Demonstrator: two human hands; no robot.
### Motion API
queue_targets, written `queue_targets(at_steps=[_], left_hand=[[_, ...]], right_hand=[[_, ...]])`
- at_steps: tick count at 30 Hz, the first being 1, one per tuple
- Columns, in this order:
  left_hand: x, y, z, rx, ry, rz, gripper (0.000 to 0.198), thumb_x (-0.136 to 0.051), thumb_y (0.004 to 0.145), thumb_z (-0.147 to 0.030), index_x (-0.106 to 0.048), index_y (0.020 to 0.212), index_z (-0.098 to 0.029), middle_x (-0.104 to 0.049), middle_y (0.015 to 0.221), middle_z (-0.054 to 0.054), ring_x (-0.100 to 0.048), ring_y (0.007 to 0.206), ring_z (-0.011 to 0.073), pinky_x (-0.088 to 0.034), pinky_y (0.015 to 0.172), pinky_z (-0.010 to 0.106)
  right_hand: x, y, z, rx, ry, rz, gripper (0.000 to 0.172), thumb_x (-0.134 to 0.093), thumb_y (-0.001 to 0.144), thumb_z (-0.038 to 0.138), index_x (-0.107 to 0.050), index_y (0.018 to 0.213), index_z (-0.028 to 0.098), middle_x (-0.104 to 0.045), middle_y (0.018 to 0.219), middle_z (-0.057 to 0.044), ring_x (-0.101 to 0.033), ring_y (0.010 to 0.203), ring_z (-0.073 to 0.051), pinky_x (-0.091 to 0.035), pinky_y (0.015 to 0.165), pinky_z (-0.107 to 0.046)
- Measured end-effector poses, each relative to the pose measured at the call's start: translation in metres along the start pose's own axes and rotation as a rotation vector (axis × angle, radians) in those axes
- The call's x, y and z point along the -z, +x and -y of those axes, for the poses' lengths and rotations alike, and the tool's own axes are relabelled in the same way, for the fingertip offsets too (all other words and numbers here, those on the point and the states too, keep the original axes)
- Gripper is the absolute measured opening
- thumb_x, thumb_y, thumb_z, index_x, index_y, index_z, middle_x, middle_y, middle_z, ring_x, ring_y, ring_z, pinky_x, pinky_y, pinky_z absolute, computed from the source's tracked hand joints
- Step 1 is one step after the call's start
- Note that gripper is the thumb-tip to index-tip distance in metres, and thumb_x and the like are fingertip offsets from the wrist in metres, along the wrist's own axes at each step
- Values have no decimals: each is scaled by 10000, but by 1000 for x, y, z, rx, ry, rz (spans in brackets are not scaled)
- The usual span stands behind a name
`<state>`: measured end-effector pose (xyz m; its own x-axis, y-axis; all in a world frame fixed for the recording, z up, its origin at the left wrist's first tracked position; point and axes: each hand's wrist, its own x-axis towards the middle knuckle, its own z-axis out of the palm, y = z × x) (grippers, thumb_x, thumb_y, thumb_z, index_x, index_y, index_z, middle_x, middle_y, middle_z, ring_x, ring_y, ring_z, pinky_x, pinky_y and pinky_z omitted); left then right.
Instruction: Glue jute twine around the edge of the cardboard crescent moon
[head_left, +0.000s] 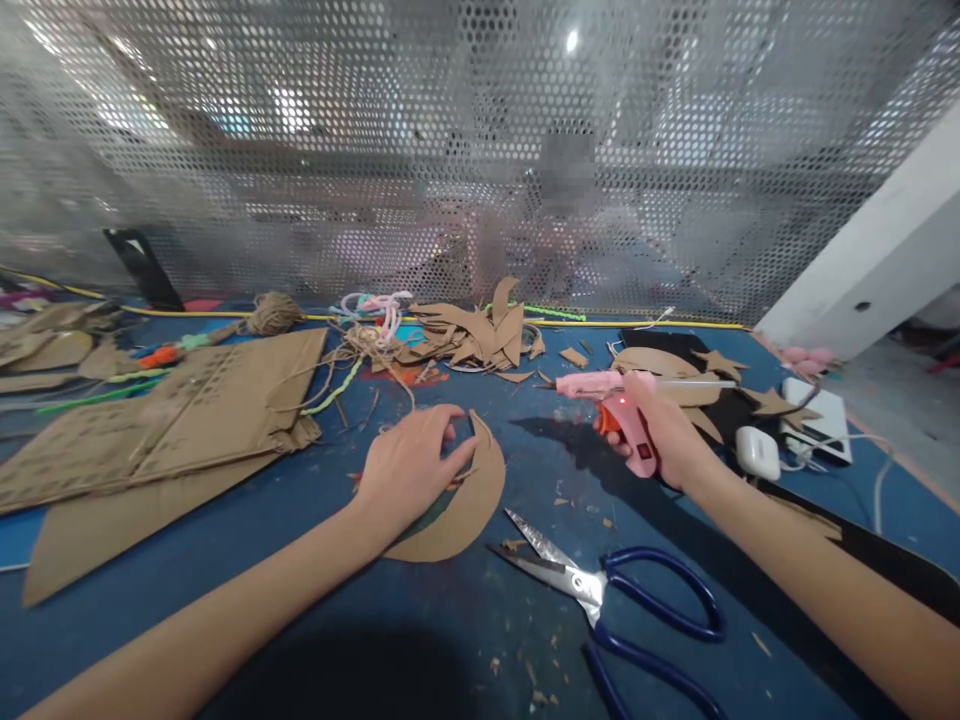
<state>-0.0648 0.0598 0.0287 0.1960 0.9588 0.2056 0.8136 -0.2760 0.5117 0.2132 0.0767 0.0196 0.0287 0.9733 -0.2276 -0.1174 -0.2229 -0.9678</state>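
Observation:
My left hand [412, 460] rests over a brown cardboard crescent [484, 490] lying on the blue table. Its thumb and index finger are apart near the crescent's upper tip, the thumb at the inner edge; the other fingers are partly hidden. Small coloured bits show beside that hand. In my right hand [660, 425] is a pink hot glue gun [589, 384], held above the table with its nozzle pointing left. A glue stick juts from its back, a red light glows on it, and fingers wrap its handle by the orange trigger.
Blue-handled scissors [589, 585] lie with blades apart in front. Cardboard sheets [225, 400] cover the left side. Cardboard scraps [480, 335], pipe cleaners [382, 312] and a twine ball [275, 314] line the back by a perforated metal screen [375, 180]. A white charger [757, 452] with cable sits right.

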Motion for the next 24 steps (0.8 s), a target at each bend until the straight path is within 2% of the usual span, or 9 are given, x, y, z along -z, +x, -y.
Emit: queue_targets(at_steps=[1, 3, 5, 6, 9, 11, 13, 18, 24], left_hand=[[1, -1, -6, -61, 20, -40, 235, -588, 815, -396, -641, 936, -201, -647, 860, 60, -579, 884, 237, -434, 751, 314], [-3, -3, -25, -106, -159, 54, 203, -582, 823, -378, -639, 875, -191, -621, 897, 59, -559, 886, 217, -440, 772, 324], [-17, 1, -50, 8, -532, 250, 236, -610, 805, -381, -624, 918, -174, -595, 842, 37, -555, 759, 166, -448, 671, 285], [-26, 5, -63, 75, -737, 273, 288, -613, 800, -377, -600, 989, -161, -591, 849, 40, -555, 746, 157, -446, 631, 268], [-52, 21, -96, 132, -1155, 220, 489, -728, 709, -349, -547, 1122, -160, -578, 934, 45, -560, 784, 140, -449, 637, 246], [-65, 30, -110, 108, -1291, 185, 547, -797, 633, -309, -568, 1113, -179, -562, 948, 26, -549, 768, 118, -445, 660, 238], [-73, 36, -118, 117, -1410, 205, 531, -810, 617, -332, -587, 1079, -196, -551, 939, 12, -552, 753, 111, -451, 667, 240], [-86, 39, -118, 135, -1503, 277, 561, -857, 523, -320, -582, 992, -183, -560, 914, 2, -553, 684, 96, -467, 679, 256], [-95, 42, -106, 51, -1354, 304, 681, -878, 461, -205, -564, 1066, -196, -592, 984, 26, -550, 824, 141, -435, 767, 272]], right_hand=[[-1, -2, 4, -17, 51, 24, 539, -544, 769, 666, -638, 718, 138, -605, 528, -46, -461, 361, -74, -342, 291, -161], [-5, -7, 14, -69, 214, 107, 594, -456, 797, 699, -616, 690, 137, -576, 519, -41, -397, 338, -53, -298, 279, -149], [-12, -14, 24, -138, 400, 197, 638, -361, 833, 707, -598, 677, 137, -583, 545, -55, -364, 330, -38, -269, 275, -134], [-15, -17, 28, -174, 470, 228, 655, -314, 848, 708, -591, 677, 139, -578, 537, -54, -353, 323, -35, -261, 273, -129], [-22, -27, 36, -261, 569, 248, 670, -232, 871, 710, -573, 694, 160, -464, 399, 5, -301, 279, -43, -250, 259, -123], [-21, -31, 37, -277, 611, 229, 653, -226, 880, 706, -559, 702, 172, -405, 357, 34, -282, 267, -46, -251, 257, -117], [-17, -32, 35, -267, 632, 205, 645, -212, 899, 684, -558, 717, 172, -438, 382, 28, -302, 275, -45, -260, 262, -110], [-12, -23, 25, -256, 605, 142, 601, -247, 923, 635, -533, 665, 174, -429, 369, 30, -339, 272, -59, -285, 261, -129], [-16, -18, 11, -188, 564, 101, 449, -432, 887, 589, -628, 809, 193, -581, 518, 10, -506, 395, -105, -484, 414, -214]])
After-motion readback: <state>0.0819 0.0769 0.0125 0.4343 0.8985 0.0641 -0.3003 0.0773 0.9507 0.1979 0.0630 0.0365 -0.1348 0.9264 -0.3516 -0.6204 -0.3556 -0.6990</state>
